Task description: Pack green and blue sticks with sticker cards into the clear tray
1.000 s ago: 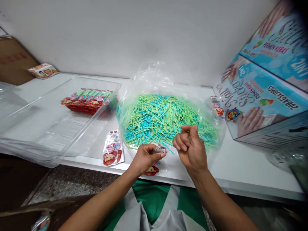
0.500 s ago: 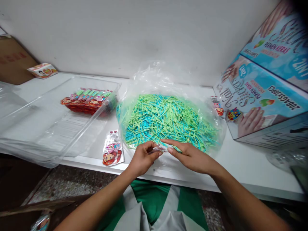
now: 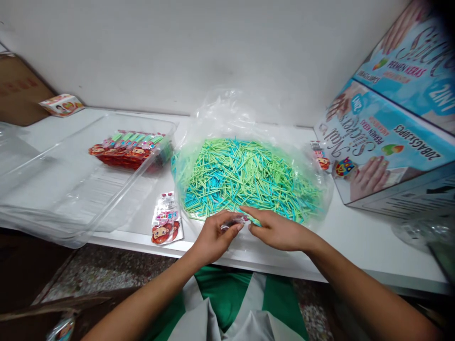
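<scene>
My left hand (image 3: 213, 237) pinches a small shiny candy packet (image 3: 234, 221) in front of the pile; the fingers partly cover it. Between the thumb and fingers of my right hand (image 3: 279, 230) is a light green stick (image 3: 255, 220), its end meeting the packet's right edge. Whether the stick's tip is inside the packet I cannot tell. Just beyond both hands, a heap of green and blue sticks (image 3: 245, 177) fills an open clear plastic bag (image 3: 227, 106). Left of my left hand lie a few flat printed packets (image 3: 166, 222) with a red-haired cartoon figure.
At the left stands a clear plastic tray (image 3: 101, 208) holding stacked packets with green sticks (image 3: 126, 154). Large blue printed boxes (image 3: 384, 142) rise at the right, with another packet (image 3: 322, 156) beside them. A cardboard box (image 3: 21, 90) and small carton (image 3: 62, 105) sit far left.
The packet has turned slightly in my left fingers. My right hand has shifted a little and its grip on the green stick has changed. Everything else stays in place.
</scene>
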Motion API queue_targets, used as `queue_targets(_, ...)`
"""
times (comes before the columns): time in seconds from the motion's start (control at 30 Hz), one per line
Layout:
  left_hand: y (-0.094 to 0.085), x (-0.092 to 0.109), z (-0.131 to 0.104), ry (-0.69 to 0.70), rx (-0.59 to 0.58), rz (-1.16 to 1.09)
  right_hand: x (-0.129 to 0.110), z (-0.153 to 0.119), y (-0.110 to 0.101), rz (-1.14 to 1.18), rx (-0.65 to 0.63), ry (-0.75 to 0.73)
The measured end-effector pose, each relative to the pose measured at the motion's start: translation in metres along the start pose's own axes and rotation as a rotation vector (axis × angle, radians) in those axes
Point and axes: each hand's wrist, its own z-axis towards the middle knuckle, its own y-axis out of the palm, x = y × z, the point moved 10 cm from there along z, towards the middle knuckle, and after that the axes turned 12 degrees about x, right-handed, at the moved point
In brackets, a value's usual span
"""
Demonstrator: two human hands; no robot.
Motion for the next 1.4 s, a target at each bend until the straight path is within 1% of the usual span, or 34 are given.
queue_targets(0.1,0.001,-0.007,0.0,-0.053,0.007,-0.034,-0.001,0.001,0.001,0.017,-0.009,-0.019)
queue_targets(0.2,0.001,-0.016,-0.001,-0.106,0.017,-0.023,0.005,0.0,0.0,-0.039,-0.03,0.054)
queue_targets(0.27,0.001,-0.018,-0.001,-0.102,0.018,0.024,0.005,0.0,-0.002,-0.059,-0.043,0.072)
queue_targets(0.37,0.001,-0.015,-0.001,-0.053,0.033,0.092,0.003,0.001,-0.002,-0.068,-0.058,0.058)
queue_targets(0.43,0.001,-0.009,-0.001,0.014,0.037,0.145,0.005,0.001,-0.001,-0.068,-0.077,0.056)
queue_targets(0.53,0.005,0.005,-0.003,0.177,0.029,0.254,0.008,0.003,0.002,-0.082,-0.095,0.062)
queue_targets(0.6,0.007,0.013,-0.005,0.288,0.029,0.331,0.01,0.003,0.004,-0.132,-0.121,0.063)
queue_targets(0.7,0.011,0.019,-0.009,0.419,0.013,0.453,0.01,0.001,0.009,-0.245,-0.197,0.061)
queue_targets(0.8,0.018,0.023,-0.012,0.508,-0.025,0.557,0.007,-0.001,0.012,-0.337,-0.257,0.034)
queue_targets(0.87,0.022,0.024,-0.013,0.534,-0.051,0.62,0.003,-0.002,0.014,-0.377,-0.287,0.005)
queue_targets(0.93,0.027,0.023,-0.014,0.518,-0.091,0.679,0.001,-0.002,0.015,-0.415,-0.3,-0.007)
queue_targets(1.0,0.031,0.021,-0.014,0.471,-0.144,0.701,0.001,-0.001,0.016,-0.451,-0.295,-0.002)
queue_targets(1.13,0.041,0.02,-0.018,0.36,-0.264,0.633,0.005,-0.003,0.024,-0.485,-0.328,0.041)
queue_targets(1.2,0.044,0.019,-0.02,0.302,-0.303,0.594,0.006,-0.003,0.027,-0.48,-0.343,0.057)
queue_targets(1.33,0.043,0.015,-0.016,0.207,-0.305,0.528,-0.004,0.003,0.021,-0.394,-0.33,-0.004)
queue_targets(1.4,0.04,0.011,-0.013,0.16,-0.283,0.438,-0.013,0.006,0.013,-0.317,-0.338,-0.061)
